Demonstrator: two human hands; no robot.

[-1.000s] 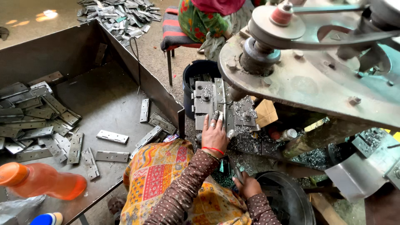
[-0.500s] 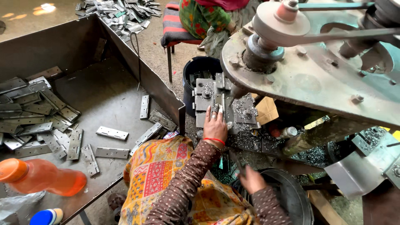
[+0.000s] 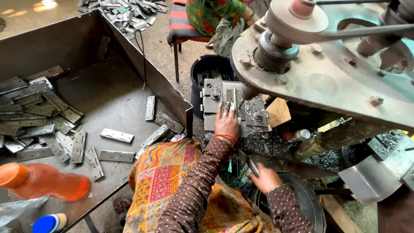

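My left hand [image 3: 226, 123] rests on the grey die block [image 3: 211, 103] of a press, fingers pinching a small metal hinge plate [image 3: 230, 97] under the punch [image 3: 249, 91]. Lower right, my right hand [image 3: 265, 177] is closed on another flat metal piece [image 3: 252, 167], just above the rim of a round black bin [image 3: 312, 203]. Both arms wear brown dotted sleeves, and a patterned orange cloth [image 3: 166, 172] covers my lap.
A large metal tray [image 3: 108, 92] on the left holds several loose hinges [image 3: 39, 116]. An orange bottle [image 3: 41, 181] and a blue-capped bottle [image 3: 49, 223] lie at lower left. The machine's heavy plate and pulley [image 3: 297, 21] overhang the right. Another person sits on a striped stool [image 3: 183, 28] behind a dark bucket [image 3: 202, 69].
My right hand has risen a little up and to the right from the black bin with the metal piece. My left hand stays on the die.
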